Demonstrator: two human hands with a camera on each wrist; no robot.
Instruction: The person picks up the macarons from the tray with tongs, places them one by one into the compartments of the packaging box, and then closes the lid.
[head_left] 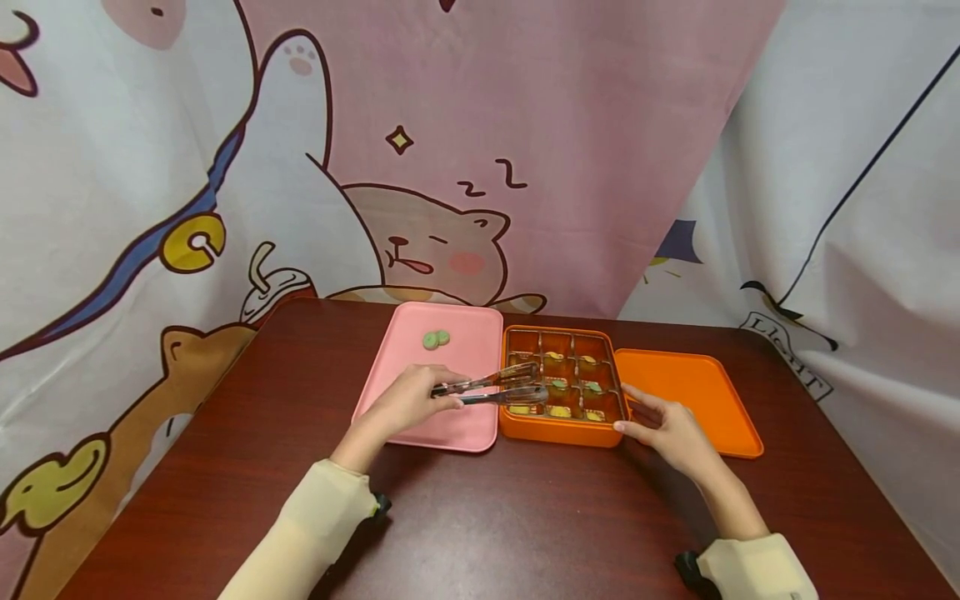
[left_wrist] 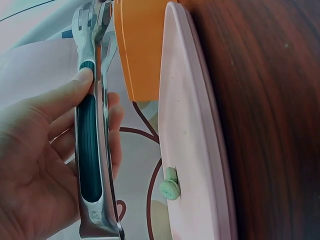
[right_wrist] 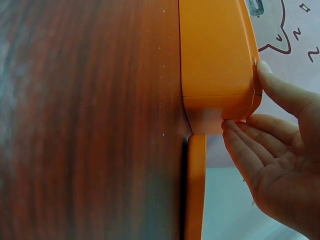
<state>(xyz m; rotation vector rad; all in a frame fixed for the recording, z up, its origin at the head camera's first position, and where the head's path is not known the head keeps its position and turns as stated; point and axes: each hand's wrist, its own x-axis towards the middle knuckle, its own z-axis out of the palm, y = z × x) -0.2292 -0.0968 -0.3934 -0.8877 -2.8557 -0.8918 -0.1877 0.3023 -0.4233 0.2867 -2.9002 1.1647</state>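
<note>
My left hand [head_left: 411, 400] grips metal tongs [left_wrist: 90, 150] with dark handle inlays, the thumb on one arm and the fingers around the other. The tongs' ends are spread apart over the left part of an orange box [head_left: 558, 431], with nothing seen between them. The box has a clear divided insert with small yellow and green pieces in several compartments. My right hand [head_left: 671, 429] touches the box's front right corner, thumb at the rim and fairly straight fingers along the side. Two small green round pieces [head_left: 436, 339] lie together on a pink tray [head_left: 457, 437], beneath and beyond my left hand.
A flat orange lid [head_left: 697, 400] lies right of the box, partly behind my right hand. Tray, box and lid sit side by side on a dark wooden table [head_left: 517, 517]. A curtain [head_left: 585, 167] with cartoon animals hangs behind the table.
</note>
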